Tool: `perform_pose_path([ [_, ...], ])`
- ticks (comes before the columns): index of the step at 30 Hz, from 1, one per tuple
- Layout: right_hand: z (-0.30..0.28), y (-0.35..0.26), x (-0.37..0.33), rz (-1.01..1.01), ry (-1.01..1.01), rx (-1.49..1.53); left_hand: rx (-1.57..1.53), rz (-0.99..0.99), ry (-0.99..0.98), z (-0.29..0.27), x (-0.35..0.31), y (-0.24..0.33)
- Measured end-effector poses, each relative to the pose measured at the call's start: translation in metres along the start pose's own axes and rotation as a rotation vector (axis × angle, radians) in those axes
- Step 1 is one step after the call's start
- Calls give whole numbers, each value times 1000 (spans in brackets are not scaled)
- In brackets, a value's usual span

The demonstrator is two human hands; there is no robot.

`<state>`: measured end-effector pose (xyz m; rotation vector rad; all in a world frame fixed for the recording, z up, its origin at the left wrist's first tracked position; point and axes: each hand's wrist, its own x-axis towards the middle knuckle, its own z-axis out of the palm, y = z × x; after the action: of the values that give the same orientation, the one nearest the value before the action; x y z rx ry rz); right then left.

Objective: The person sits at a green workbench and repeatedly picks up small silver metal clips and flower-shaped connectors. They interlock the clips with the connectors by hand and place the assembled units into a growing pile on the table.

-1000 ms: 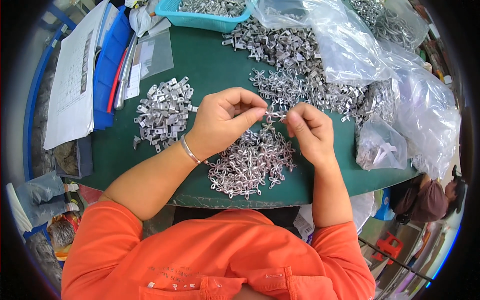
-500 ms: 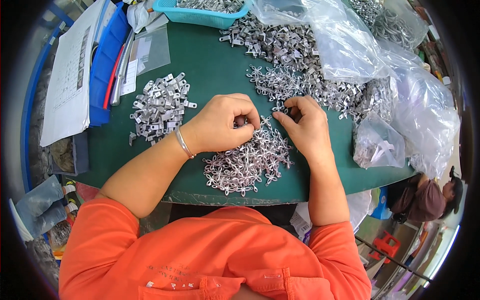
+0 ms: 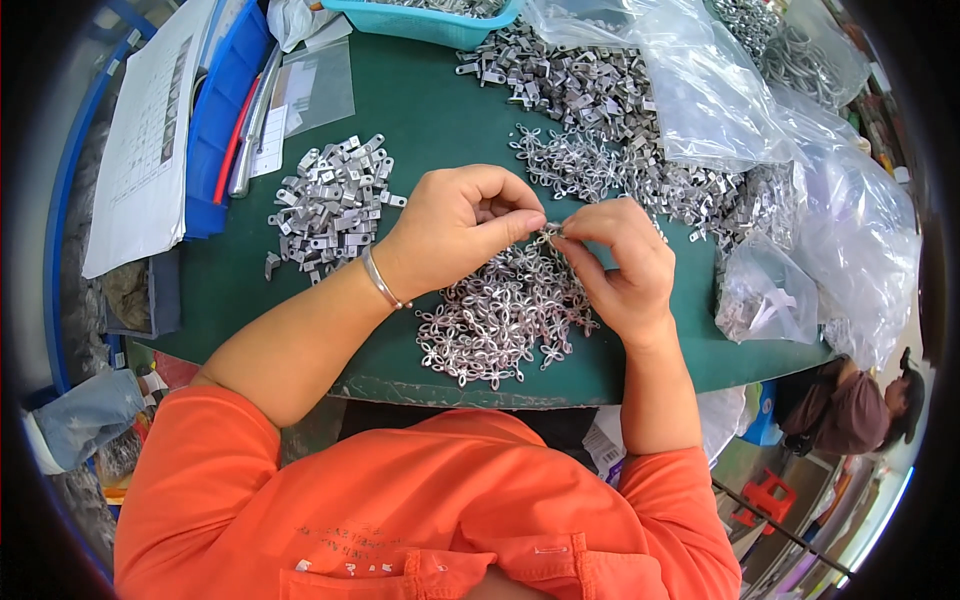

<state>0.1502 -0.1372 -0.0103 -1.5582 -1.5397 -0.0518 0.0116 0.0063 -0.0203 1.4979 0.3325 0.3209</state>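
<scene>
Fingertip work over a green table (image 3: 430, 110), with its likely hazards: the left hand (image 3: 450, 235) and the right hand (image 3: 625, 262) face each other, thumb and forefinger of each pinched on a small silver flower-shaped piece (image 3: 549, 231), which sits between them at the far side of the near pile (image 3: 495, 325); whether it is one part or two linked parts cannot be told. So slight a grip may slip, dropping the piece among look-alikes. The bracelet (image 3: 376, 278) on the left wrist could snag a loop should the wrist dip toward the pile. The near pile lies just inside the table's near edge, so a sweep of a forearm might push parts over it. Farther out, a second cluster of flower parts (image 3: 565, 165) adjoins the bracket heap (image 3: 590, 85) toward the far edge; their contact invites mixing. Toward the left edge, a smaller bracket pile (image 3: 335, 205) lies near the left forearm, where an elbow's swing could scatter it. Toward the right edge, a clear plastic bag (image 3: 765, 295) stands near the rim; a knock might spill its contents.
</scene>
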Motion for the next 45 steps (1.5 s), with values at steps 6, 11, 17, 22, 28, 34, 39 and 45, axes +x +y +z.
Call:
perform_pose_path([
  [6, -5, 3, -2, 356, -3, 136, -89, 24, 34, 1, 1, 0],
  [11, -5, 5, -5, 383, 27, 182, -107, 33, 29, 0, 2, 0],
  [17, -5, 9, -6, 383, 35, 203, -176, 125, 19, 2, 4, -4],
  [22, -8, 4, -3, 360, -5, 160, -161, 52, 9, 1, 2, -1],
  [28, -13, 5, -3, 402, -100, 202, -163, 31, -39, 0, 0, -1],
  [34, -14, 5, -5, 522, -77, 304, -230, 30, -48, 1, 0, 0],
  [39, -12, 5, -4, 478, -51, 253, -267, 59, -41, 1, 1, -4],
  [45, -14, 7, -4, 344, -63, 191, -283, 54, -35, 4, 1, -1],
])
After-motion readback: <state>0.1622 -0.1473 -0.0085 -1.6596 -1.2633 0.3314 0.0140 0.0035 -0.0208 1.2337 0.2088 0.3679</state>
